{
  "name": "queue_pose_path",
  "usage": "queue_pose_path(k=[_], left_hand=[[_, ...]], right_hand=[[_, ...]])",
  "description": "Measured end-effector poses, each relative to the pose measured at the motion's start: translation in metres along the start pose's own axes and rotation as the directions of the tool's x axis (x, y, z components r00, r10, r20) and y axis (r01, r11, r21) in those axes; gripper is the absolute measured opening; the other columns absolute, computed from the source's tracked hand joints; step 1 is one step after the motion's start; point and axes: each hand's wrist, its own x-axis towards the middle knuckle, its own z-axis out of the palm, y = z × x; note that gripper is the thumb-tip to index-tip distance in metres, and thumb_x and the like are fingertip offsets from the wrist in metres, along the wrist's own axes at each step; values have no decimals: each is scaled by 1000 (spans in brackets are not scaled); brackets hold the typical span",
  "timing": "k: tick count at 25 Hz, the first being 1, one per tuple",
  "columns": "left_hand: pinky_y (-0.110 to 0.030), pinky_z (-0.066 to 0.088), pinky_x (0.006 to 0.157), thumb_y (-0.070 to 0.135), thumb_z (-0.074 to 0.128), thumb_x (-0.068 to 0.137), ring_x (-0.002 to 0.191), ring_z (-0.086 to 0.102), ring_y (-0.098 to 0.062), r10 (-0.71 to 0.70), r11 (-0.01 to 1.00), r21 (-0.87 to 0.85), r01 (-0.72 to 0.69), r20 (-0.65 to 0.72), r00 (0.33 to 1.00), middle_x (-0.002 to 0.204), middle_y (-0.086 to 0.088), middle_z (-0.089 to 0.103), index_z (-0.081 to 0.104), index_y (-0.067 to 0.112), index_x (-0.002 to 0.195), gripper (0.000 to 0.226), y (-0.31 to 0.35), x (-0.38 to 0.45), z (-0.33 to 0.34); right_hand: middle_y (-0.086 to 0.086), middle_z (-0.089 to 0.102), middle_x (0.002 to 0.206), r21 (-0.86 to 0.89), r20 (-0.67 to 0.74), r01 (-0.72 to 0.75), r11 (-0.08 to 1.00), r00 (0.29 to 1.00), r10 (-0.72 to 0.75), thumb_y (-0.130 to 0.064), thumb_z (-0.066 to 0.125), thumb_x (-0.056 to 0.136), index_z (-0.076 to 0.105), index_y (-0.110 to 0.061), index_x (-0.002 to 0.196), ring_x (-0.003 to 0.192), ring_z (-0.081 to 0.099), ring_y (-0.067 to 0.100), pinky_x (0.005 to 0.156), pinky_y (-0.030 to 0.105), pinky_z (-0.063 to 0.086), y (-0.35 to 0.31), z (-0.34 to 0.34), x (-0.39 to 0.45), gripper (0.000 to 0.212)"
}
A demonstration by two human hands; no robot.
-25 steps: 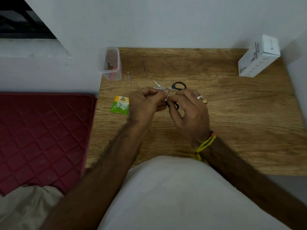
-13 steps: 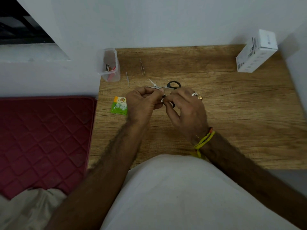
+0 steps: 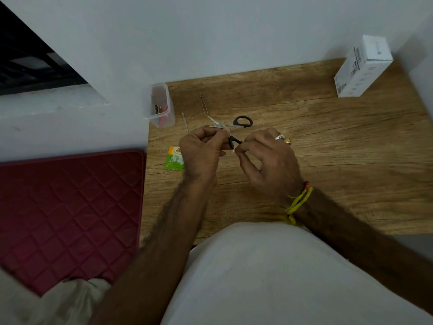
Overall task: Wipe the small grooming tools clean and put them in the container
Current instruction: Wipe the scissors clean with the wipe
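Note:
Small scissors with black handles are spread open above the wooden table. My left hand grips them near the pivot, blades pointing left. My right hand pinches a small white wipe against the lower black handle. A clear plastic container stands at the table's back left corner with a red tool and dark tools inside. Thin metal tweezers and a slim white stick lie on the table just right of the container.
A green and orange packet lies on the table beside my left hand. A white carton sits at the back right corner. A dark red quilted mat lies left of the table. White walls close the back and right.
My hands have drawn slightly apart, so the lower black handle shows between them. My right hand's fingertips and the wipe now sit on that handle.

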Motion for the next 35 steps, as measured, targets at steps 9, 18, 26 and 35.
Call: queue_pose_path(k=[9,18,26,35], left_hand=[[-20,45,48,4,76,84,56,69,-14,37,999,-21,-38,-30,999,65,-3,73,70,11,75,13,2,0,-1],[-21,45,49,5,75,85,59,69,-14,81,997,3,-81,1,997,71,-6,74,71,7,81,6,5,-3,-3],[-20,45,48,6,76,84,59,68,-12,87,996,7,-87,18,996,68,-2,73,70,9,80,9,4,-8,0],[-22,45,49,4,75,85,59,67,-13,88,996,20,-90,58,994,65,0,72,71,6,79,7,-1,-5,9]], right_hand=[[10,67,93,13,-26,-3,1000,1000,3,-9,69,91,74,-2,91,86,60,28,72,41,47,2,-1,1,9],[14,67,100,95,-6,-44,994,999,45,-5,64,96,72,2,100,89,64,29,75,45,53,5,-4,-2,11],[13,67,99,118,-18,-46,992,999,49,-5,64,95,70,0,98,88,65,28,75,43,55,5,-4,1,9],[16,69,103,26,-140,-68,997,988,71,-7,66,96,72,2,104,93,66,31,78,45,55,9,-2,5,14]])
